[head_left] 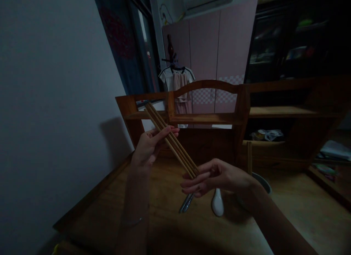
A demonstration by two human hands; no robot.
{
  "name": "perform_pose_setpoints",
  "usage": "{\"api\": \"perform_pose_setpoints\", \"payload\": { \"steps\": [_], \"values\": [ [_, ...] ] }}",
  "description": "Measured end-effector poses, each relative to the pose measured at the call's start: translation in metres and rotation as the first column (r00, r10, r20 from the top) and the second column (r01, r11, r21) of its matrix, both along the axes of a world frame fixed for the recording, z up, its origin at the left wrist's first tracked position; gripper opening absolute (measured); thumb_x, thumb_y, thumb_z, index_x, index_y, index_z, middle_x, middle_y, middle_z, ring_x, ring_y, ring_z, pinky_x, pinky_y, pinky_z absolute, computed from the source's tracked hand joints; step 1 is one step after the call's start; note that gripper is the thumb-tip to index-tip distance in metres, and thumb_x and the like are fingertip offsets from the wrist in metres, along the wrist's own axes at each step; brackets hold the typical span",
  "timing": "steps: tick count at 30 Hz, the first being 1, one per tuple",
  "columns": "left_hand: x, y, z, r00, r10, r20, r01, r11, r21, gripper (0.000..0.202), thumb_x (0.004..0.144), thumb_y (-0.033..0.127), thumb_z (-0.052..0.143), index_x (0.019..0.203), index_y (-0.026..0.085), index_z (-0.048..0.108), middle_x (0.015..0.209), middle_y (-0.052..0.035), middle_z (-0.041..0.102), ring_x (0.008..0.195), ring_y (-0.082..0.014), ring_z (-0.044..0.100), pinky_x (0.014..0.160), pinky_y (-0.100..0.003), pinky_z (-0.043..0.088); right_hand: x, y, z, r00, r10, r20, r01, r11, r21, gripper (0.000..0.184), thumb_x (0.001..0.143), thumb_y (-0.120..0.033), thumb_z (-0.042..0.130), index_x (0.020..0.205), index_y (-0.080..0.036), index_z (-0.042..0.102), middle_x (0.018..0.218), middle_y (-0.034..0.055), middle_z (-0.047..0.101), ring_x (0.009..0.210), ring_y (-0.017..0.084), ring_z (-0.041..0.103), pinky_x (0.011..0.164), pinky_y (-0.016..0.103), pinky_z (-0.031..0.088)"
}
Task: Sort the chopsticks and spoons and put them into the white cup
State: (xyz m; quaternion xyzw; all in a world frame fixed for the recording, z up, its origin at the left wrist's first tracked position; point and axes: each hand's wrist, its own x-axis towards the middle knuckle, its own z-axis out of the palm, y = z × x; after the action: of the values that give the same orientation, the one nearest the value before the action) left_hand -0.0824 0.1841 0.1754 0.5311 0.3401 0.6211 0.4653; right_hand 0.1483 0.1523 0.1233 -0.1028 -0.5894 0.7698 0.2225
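A bundle of several wooden chopsticks (179, 151) is held slanting in the air above the desk, its upper left end pointing away from me. My left hand (149, 145) pinches the bundle near its middle, thumb across the top. At the lower end, my right hand (210, 176) has its fingers bent around the tips. Below that hand lie shiny metal utensils (186, 203), partly covered by the fingers, so their kind is unclear. A white spoon (218, 204) rests beside them. Behind my right wrist is a bowl (262, 182), mostly hidden, with more chopsticks (249, 157) standing upright at it.
The wooden desk (164, 225) has a raised shelf unit (208, 119) along its back. A plastic-wrapped item (267, 134) sits in the right shelf. A white wall (68, 101) borders the left side. Clothes (178, 79) hang before pink cabinets (204, 50). The room is dim.
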Motion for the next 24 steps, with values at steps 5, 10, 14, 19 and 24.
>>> {"api": "perform_pose_setpoints", "payload": {
  "steps": [5, 10, 14, 19, 24],
  "values": [
    [-0.008, -0.003, 0.001, 1.0, -0.027, -0.006, 0.027, 0.999, 0.019, 0.029, 0.076, 0.032, 0.074, 0.097, 0.012, 0.07, 0.101, -0.0103, 0.073, 0.092, -0.0217, 0.07, 0.073, -0.024, 0.058, -0.002, -0.006, 0.005, 1.0, -0.021, 0.004, 0.021, 1.0, -0.017, 0.042, 0.081, -0.012, 0.072, 0.122, -0.009, 0.062, 0.121, 0.0196, 0.061, 0.112, 0.028, 0.059, 0.091, 0.035, 0.052],
    [-0.013, -0.002, 0.001, 0.999, -0.042, -0.015, 0.042, 0.999, 0.03, 0.028, 0.078, 0.032, 0.072, 0.099, 0.013, 0.07, 0.103, -0.0101, 0.073, 0.094, -0.0227, 0.069, 0.078, -0.027, 0.058, -0.002, -0.011, 0.012, 0.998, -0.055, 0.042, 0.054, 0.998, 0.03, 0.037, 0.085, -0.014, 0.069, 0.121, -0.011, 0.063, 0.121, 0.0181, 0.061, 0.111, 0.028, 0.06, 0.09, 0.035, 0.053],
    [-0.014, -0.001, 0.001, 0.998, -0.063, -0.019, 0.063, 0.998, 0.024, 0.029, 0.078, 0.032, 0.071, 0.1, 0.013, 0.07, 0.103, -0.0101, 0.072, 0.095, -0.023, 0.069, 0.077, -0.027, 0.059, -0.001, -0.011, 0.014, 0.999, -0.044, 0.031, 0.043, 0.999, 0.018, 0.037, 0.086, -0.012, 0.068, 0.122, -0.011, 0.062, 0.121, 0.0173, 0.061, 0.113, 0.028, 0.059, 0.092, 0.038, 0.053],
    [-0.013, -0.003, 0.002, 0.998, -0.057, -0.013, 0.058, 0.998, 0.031, 0.027, 0.078, 0.031, 0.072, 0.099, 0.013, 0.07, 0.102, -0.0095, 0.073, 0.094, -0.0225, 0.069, 0.076, -0.025, 0.058, -0.001, -0.012, 0.013, 0.999, -0.033, 0.03, 0.033, 0.999, 0.003, 0.036, 0.085, -0.009, 0.068, 0.121, -0.01, 0.063, 0.122, 0.0184, 0.061, 0.114, 0.028, 0.058, 0.092, 0.037, 0.052],
    [-0.01, -0.007, 0.004, 0.999, -0.029, -0.031, 0.029, 1.0, 0.005, 0.028, 0.078, 0.032, 0.071, 0.1, 0.013, 0.07, 0.106, -0.0111, 0.072, 0.097, -0.0229, 0.069, 0.08, -0.027, 0.058, 0.0, -0.013, 0.011, 0.998, -0.055, -0.004, 0.055, 0.998, -0.01, 0.035, 0.084, -0.01, 0.07, 0.119, -0.011, 0.064, 0.12, 0.0178, 0.062, 0.112, 0.028, 0.059, 0.093, 0.038, 0.051]
  ]
}}
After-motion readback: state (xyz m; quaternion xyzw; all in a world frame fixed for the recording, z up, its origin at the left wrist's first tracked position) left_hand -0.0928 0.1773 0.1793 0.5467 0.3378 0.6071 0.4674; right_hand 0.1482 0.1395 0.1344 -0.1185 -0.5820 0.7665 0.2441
